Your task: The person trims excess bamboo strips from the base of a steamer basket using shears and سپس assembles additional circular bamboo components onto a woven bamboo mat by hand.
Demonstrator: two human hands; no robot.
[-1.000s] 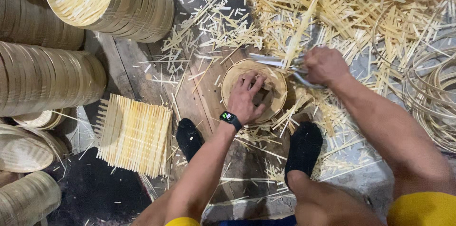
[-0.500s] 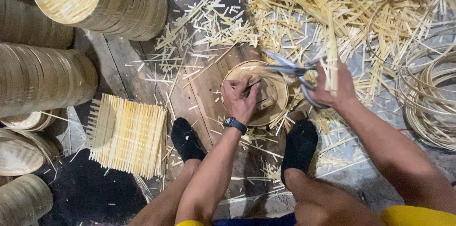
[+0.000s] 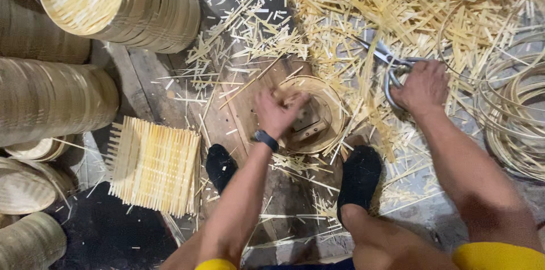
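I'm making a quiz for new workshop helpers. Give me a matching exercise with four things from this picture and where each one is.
Things:
1. shears
2. bamboo ring
3. slat mat
4. wristwatch

Places:
a. on the left wrist
b. flat on the floor, left of the feet
c. in the right hand, over the bamboo scraps
d. under the left hand, between the legs

Pairs: 1-c, 2-d, 3-b, 4-a
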